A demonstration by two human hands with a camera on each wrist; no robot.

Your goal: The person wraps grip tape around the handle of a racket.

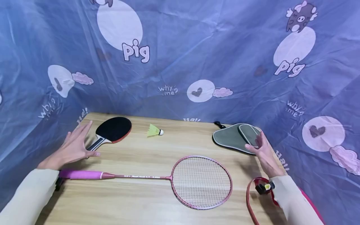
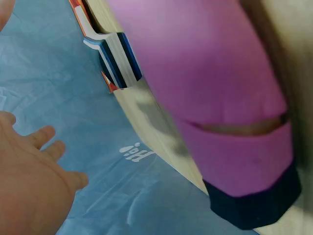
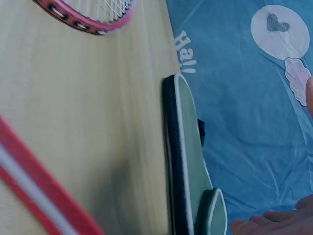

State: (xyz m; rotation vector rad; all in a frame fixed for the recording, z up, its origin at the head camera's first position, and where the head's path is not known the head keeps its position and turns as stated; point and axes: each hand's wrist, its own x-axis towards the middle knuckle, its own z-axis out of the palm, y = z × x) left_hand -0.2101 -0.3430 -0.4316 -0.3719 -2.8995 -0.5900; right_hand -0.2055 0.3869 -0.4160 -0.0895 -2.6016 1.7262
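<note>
In the head view my left hand (image 1: 73, 146), fingers spread, is over the table's left side beside the handle of a black table tennis paddle (image 1: 113, 129). Just below it lies the pink grip of a badminton racket (image 1: 81, 174), whose strung head points right. My right hand (image 1: 265, 153) hovers at the green-grey case (image 1: 234, 137), thumb and fingers apart, holding nothing. The left wrist view shows the left hand (image 2: 34, 181) away from the pink grip (image 2: 210, 63). In the right wrist view, fingers of the right hand (image 3: 279, 223) appear beside the case (image 3: 193, 161).
A yellow shuttlecock (image 1: 154, 130) lies at the back of the wooden table (image 1: 135, 203). A red strap-like loop (image 1: 248, 200) is by the right forearm, partly hidden by the sleeve. Blue printed cloth (image 1: 174, 59) rises behind and at both sides.
</note>
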